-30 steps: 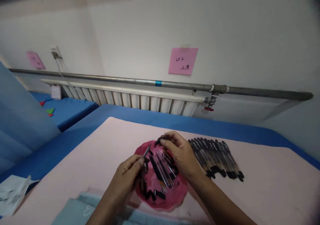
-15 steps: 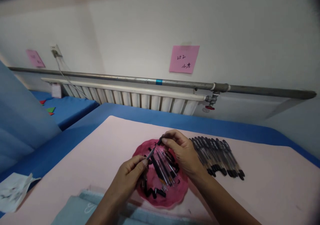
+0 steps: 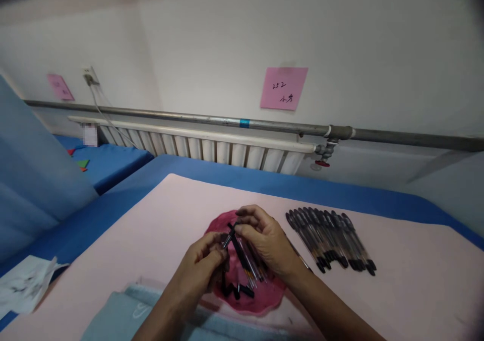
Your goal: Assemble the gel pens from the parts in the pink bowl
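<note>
Both my hands are over a pink scalloped dish [image 3: 260,303] holding pen parts. My left hand [image 3: 200,263] pinches a short dark pen piece with a shiny side [image 3: 228,239], which looks like a pen cap. At its upper end, my right hand [image 3: 266,240] closes thumb and fingers on a small black piece, mostly hidden by the fingertips. The two pieces meet or nearly meet; I cannot tell which. Below the hands lie thin clear pen refills [image 3: 252,270] and several black caps [image 3: 245,290]. A thin stick shows beside my right wrist, partly hidden.
A row of black-capped pens [image 3: 328,237] lies right of the dish on the pink table mat [image 3: 408,280]. Light blue cloth [image 3: 113,316] is at the front, white paper [image 3: 26,285] at the left. A radiator [image 3: 223,152] and pipe [image 3: 181,116] run along the wall.
My right hand has come down and left, bringing its small black piece closer to the one in my left hand. The view has shifted slightly.
</note>
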A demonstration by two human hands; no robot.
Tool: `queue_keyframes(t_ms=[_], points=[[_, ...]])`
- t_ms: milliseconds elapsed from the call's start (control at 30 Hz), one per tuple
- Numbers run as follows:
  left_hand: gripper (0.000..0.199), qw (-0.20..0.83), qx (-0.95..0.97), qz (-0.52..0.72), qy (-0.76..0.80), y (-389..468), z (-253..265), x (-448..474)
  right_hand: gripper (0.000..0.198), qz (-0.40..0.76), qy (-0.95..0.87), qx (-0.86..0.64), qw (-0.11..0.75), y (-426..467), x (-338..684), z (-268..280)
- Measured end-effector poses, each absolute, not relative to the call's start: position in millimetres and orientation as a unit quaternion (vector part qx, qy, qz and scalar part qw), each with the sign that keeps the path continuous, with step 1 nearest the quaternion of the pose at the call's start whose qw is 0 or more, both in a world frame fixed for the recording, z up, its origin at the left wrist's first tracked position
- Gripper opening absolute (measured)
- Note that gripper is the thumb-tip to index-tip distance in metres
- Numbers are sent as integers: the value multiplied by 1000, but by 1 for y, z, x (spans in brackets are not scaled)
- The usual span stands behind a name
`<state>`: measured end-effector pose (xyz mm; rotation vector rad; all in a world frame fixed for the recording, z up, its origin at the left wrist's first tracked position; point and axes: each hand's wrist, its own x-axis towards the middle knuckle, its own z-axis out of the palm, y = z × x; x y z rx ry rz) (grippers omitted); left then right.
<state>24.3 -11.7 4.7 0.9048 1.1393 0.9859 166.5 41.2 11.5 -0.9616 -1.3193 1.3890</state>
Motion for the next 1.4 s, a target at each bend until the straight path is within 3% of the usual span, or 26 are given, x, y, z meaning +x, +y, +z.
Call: queue_keyframes(t_ms=[167,333,567,633,700,833,933,1400], points=[[49,654,368,446,488,-11,4,25,24,613,-499,-394,470,37,161,5],[57,664,351,462,471,-11,1,25,23,644,-465,-380,474,33,155,-2],[47,639,367,481,475,-10,2,20,29,622,-513,-365,466,35,157,4],[39,620,363,492,492,-8,2,17,17,556,-567,-392,464,39,162,5],[33,603,361,504,503,-6,1,13,4,458,-659,-426,418,43,168,4],[29,591,352,507,519,-3,-1,9,13,298,-850,-386,200,43,172,-6],[27,591,351,504,522,-2,-1,9,13,228,-905,-342,114,38,170,-12],[31,595,331,496,540,-4,1,15,21,178,-927,-317,86,24,157,-23]])
